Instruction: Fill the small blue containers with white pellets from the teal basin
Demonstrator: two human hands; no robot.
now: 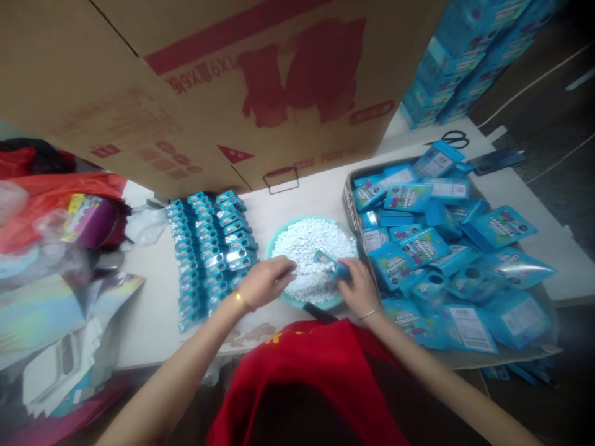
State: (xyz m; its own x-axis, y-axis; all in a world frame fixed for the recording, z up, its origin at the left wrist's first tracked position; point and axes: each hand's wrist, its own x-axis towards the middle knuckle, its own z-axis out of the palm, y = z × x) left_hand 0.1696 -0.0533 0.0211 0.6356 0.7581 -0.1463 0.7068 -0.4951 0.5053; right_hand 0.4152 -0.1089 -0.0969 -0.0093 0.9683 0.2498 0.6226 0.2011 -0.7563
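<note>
A light teal basin [274,238] holds a heap of small white candies [311,238]. Over its right side, my right hand [359,288] grips a small blue candy box [341,271]. The box lies tilted low against the heap, with white pieces at its opening. At the left rim is my left hand [270,280], its fingers drawn together over the candies; whatever they may hold is hidden.
Left of the basin stand rows of small blue boxes [211,248]. An open carton [348,198] of flat blue boxes sits at right. Behind are a large cardboard box [223,80], scissors [453,140] and stacked blue packs [450,68]. Plastic bags [60,198] lie left.
</note>
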